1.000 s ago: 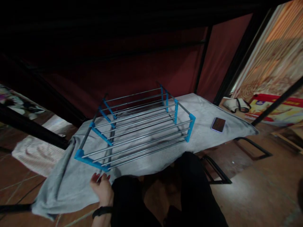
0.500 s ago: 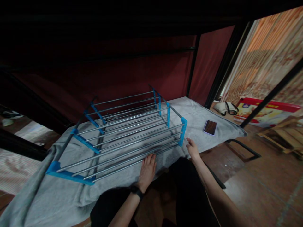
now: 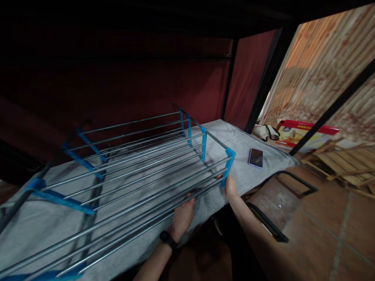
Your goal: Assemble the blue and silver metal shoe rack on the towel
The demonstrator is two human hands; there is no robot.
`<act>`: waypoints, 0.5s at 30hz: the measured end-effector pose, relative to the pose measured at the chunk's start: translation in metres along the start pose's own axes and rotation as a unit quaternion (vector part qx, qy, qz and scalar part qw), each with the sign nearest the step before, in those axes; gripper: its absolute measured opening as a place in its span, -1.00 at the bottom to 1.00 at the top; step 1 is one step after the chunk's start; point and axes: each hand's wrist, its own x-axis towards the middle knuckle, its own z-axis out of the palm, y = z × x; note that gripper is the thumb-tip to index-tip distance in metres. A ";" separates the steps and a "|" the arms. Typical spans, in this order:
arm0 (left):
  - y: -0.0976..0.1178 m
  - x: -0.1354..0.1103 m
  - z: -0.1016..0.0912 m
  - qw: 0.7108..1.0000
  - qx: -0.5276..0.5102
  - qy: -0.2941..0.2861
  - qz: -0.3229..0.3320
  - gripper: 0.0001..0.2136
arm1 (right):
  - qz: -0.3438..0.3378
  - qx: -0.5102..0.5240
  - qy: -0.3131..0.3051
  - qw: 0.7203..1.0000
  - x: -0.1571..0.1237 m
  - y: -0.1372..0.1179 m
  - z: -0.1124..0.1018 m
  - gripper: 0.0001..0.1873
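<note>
A metal rack (image 3: pixel 152 191) of grey rods joined by blue plastic brackets lies across a grey cloth (image 3: pixel 219 134). Its near left end runs out of the picture. My right hand (image 3: pixel 230 188) is closed round the rack's near right blue bracket (image 3: pixel 229 166), with fingertips showing on the inner side and the thumb side partly hidden. My left hand (image 3: pixel 184 215), with a dark watch (image 3: pixel 168 239) on the wrist, curls its fingers under the front rods near that end. The rods partly cover those fingers.
A phone (image 3: pixel 256 157) lies on the cloth right of the rack. Beyond it are a white bag (image 3: pixel 260 132), a red and yellow box (image 3: pixel 304 134) and slatted wood (image 3: pixel 342 162). A dark metal frame (image 3: pixel 301 181) stands over the tiled floor. Black posts (image 3: pixel 230 78) and dark red panels rise behind.
My right hand has moved from beside the bracket to close on it. The left fingers went from lying flat by the front rods to curling under them. The rack's near side looks closer and larger.
</note>
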 end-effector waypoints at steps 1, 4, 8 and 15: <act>-0.002 0.000 0.000 1.000 -0.001 -0.003 0.004 -0.65 | -0.001 0.010 0.000 1.000 0.001 0.002 0.000 -0.51; -0.005 -0.004 0.003 1.000 0.006 -0.010 0.016 -0.63 | 0.014 0.037 0.001 0.999 0.004 0.005 -0.001 -0.60; -0.005 -0.007 0.008 0.998 0.004 0.012 0.054 -0.59 | 0.023 0.035 0.046 0.998 0.011 0.007 0.001 -0.69; -0.010 0.001 0.010 0.998 0.003 0.038 0.049 -0.59 | 0.017 0.018 0.075 0.997 0.018 0.006 0.007 -0.65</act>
